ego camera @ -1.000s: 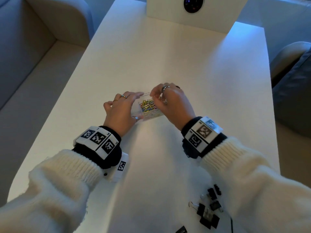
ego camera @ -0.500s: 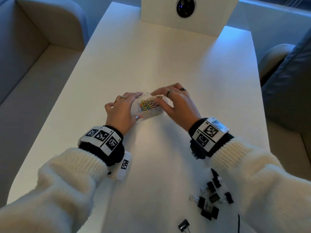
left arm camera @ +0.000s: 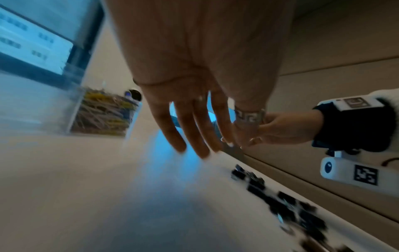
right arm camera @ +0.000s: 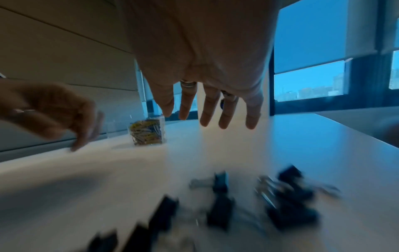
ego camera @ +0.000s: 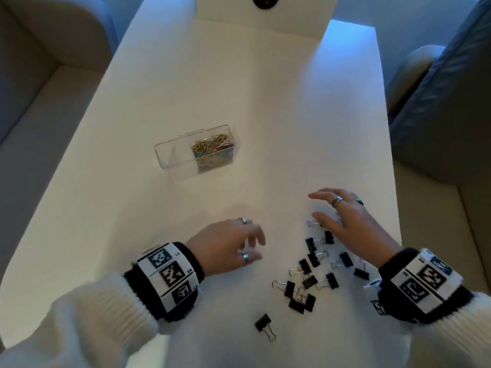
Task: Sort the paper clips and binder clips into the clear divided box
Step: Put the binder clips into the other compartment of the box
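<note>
The clear divided box stands alone on the white table. Its right compartment holds coloured paper clips; the left compartment looks bare. The paper clips show in both wrist views too. Several black binder clips lie scattered near the table's front right, blurred in the wrist views. My right hand hovers over the far end of that pile, fingers spread and straight, holding nothing. My left hand is just left of the pile, fingers loosely extended, nothing in it.
A white stand with a dark lens sits at the table's far end. Grey sofa seats flank the table on both sides. One binder clip lies apart near the front edge.
Both hands have let go of the box and drawn back toward me, to the binder clips. The box stays on the table with its lid shut.
</note>
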`<control>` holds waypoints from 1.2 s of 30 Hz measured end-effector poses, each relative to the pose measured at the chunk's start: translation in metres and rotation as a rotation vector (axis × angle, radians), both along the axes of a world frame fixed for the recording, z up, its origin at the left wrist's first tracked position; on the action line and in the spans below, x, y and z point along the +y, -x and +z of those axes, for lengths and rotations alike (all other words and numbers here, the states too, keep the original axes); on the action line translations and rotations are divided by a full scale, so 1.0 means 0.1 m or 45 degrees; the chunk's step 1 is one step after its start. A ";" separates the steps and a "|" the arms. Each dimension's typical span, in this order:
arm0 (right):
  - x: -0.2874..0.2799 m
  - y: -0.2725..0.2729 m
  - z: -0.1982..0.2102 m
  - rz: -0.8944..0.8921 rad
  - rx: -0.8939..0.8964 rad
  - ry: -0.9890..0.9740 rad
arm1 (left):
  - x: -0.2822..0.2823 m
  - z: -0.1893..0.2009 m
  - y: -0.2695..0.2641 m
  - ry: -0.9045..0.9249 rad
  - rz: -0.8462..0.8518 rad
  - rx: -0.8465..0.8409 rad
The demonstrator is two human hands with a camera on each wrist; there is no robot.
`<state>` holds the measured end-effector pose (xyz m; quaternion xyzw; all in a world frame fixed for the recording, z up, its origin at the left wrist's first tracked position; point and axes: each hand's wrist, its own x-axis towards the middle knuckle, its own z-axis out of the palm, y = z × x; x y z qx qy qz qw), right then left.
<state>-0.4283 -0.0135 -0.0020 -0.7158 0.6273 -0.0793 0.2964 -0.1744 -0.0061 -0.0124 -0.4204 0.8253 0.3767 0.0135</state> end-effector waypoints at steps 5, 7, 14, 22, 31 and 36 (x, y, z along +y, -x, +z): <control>0.38 0.45 -0.30 -0.182 0.036 -0.202 | 0.46 -0.16 0.31 -0.071 -0.337 -0.312; 0.48 0.55 -0.41 -0.227 0.008 -0.251 | 0.62 -0.30 0.42 0.021 -0.421 -0.373; 0.62 0.45 -0.64 -0.027 0.101 -0.259 | 0.60 -0.50 0.58 0.250 -0.091 -0.355; 0.39 0.34 -0.48 -0.117 -0.130 -0.076 | 0.63 -0.49 0.72 0.584 0.181 -0.252; 0.27 0.40 -0.62 0.070 0.203 -0.257 | 0.97 -0.89 0.87 0.666 -0.263 -0.299; 0.36 0.41 -0.52 0.039 -0.126 -0.178 | 0.81 -0.71 0.74 0.667 -0.131 -0.390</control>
